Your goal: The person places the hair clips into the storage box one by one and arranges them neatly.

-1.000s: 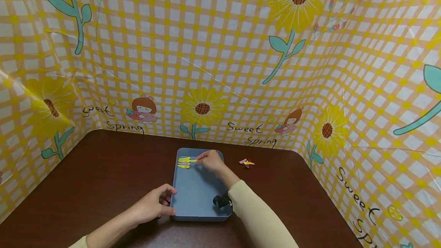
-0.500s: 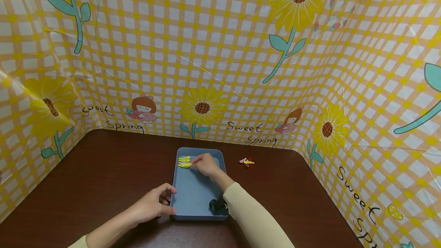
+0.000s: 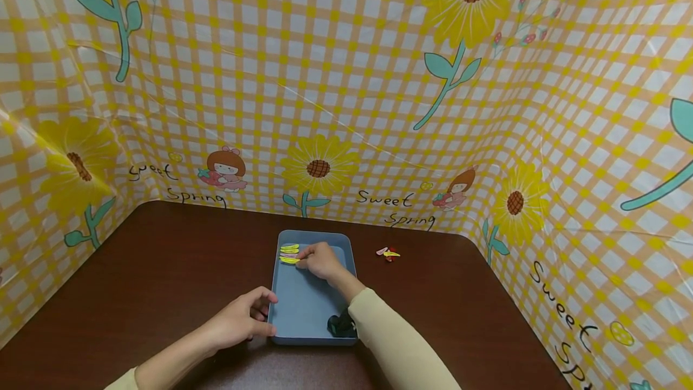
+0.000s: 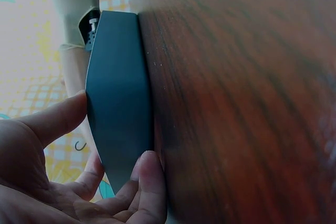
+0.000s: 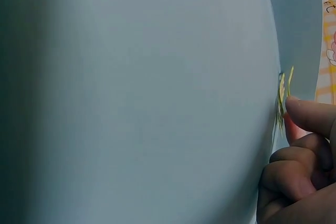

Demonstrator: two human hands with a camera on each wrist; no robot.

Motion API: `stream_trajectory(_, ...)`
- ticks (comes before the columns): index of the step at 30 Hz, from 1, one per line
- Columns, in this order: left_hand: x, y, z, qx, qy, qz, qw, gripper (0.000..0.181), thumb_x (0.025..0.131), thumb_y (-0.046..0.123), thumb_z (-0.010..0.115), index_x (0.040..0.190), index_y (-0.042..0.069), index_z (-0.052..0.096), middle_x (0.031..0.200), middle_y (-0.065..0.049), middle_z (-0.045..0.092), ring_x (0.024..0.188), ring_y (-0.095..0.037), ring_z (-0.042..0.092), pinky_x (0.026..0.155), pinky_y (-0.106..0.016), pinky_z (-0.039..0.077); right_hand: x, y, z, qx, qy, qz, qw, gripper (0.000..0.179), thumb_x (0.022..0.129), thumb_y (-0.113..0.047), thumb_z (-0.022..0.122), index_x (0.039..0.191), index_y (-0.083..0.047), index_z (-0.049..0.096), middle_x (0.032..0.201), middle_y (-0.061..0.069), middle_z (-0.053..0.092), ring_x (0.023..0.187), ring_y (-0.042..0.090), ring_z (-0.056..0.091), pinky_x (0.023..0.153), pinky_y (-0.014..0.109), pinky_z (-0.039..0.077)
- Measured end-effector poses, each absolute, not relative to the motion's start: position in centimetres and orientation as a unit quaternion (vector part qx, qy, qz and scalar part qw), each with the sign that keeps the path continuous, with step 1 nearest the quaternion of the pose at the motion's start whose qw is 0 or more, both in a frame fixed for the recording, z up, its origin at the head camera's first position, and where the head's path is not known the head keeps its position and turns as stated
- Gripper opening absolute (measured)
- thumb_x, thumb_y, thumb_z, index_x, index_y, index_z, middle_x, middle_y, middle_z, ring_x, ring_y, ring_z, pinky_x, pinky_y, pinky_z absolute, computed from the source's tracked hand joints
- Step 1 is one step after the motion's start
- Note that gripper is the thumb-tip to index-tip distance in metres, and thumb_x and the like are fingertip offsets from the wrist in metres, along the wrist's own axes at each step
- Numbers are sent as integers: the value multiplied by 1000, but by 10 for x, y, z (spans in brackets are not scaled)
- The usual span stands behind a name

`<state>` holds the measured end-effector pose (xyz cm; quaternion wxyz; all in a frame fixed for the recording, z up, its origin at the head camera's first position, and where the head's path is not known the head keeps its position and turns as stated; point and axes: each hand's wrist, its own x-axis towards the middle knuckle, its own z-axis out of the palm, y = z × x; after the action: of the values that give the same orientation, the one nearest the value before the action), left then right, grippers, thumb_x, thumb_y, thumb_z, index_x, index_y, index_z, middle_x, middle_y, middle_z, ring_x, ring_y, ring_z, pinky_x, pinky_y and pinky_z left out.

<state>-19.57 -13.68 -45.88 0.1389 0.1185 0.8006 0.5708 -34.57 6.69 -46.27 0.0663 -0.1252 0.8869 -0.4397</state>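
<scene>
Several snap hair clips (image 3: 289, 247), yellow with a pink one among them, lie in a neat stack of rows at the far left corner of a blue-grey tray (image 3: 303, 312). My right hand (image 3: 322, 261) is over the tray there, thumb and forefinger pinching a yellow hair clip (image 5: 291, 77) beside the rows; its other fingers are curled in. At the tray's near left side, my left hand (image 3: 238, 321) holds the wall. In the left wrist view, fingertips (image 4: 79, 102) meet the rim while others bend against the wall's lower edge.
A small loose pile of pink, yellow and red hair clips (image 3: 388, 254) lies on the dark wood table (image 3: 433, 300) right of the tray. A black wrist device (image 3: 341, 324) on the right arm overlaps the tray's near right corner. Checked cloth (image 3: 346, 89) surrounds the table's back and sides.
My right hand has brought the yellow clip toward me, from beside the top rows to the lowest row of clips. My left hand stays at the tray's side.
</scene>
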Motion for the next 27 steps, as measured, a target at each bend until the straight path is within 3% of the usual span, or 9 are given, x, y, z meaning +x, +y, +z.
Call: stream_trajectory(27, -196, -138, -460, 120, 796, 575, 145, 48, 82, 10, 80, 123, 5, 55, 106, -14, 53, 89, -25, 51, 60, -35, 45, -343, 65, -464, -136, 893, -425, 54, 7, 86, -7, 78, 92, -6, 77, 106, 8, 72, 72, 16, 48, 58, 27, 33)
